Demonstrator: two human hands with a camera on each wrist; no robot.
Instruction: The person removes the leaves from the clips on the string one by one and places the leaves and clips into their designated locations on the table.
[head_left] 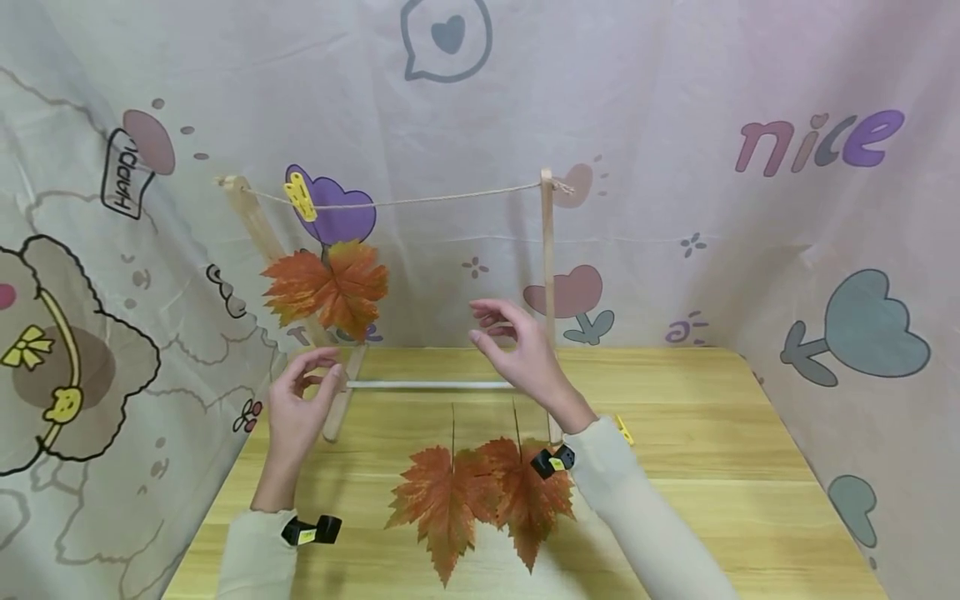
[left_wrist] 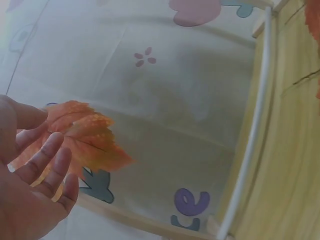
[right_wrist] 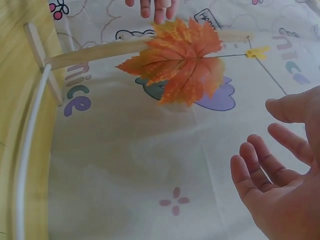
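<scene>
An orange maple leaf (head_left: pixel 330 287) hangs by its stem from a yellow clothespin (head_left: pixel 300 197), which is clipped to a string (head_left: pixel 442 200) between two wooden posts. My left hand (head_left: pixel 300 400) is in the air below that leaf, fingers loosely bent, with nothing in them. To the right, in front of the right wooden post (head_left: pixel 548 258), my right hand (head_left: pixel 525 350) hovers with thumb and fingers apart, also holding nothing. Two more maple leaves, a left one (head_left: pixel 442 500) and a right one (head_left: pixel 528 500), lie on the table, stems pointing away from me.
A white rod (head_left: pixel 427 384) joins the feet of the frame low over the wooden table (head_left: pixel 697 467). Another yellow clothespin (head_left: pixel 624 430) lies beside my right sleeve. A printed curtain (head_left: pixel 660 125) stands behind and at the sides.
</scene>
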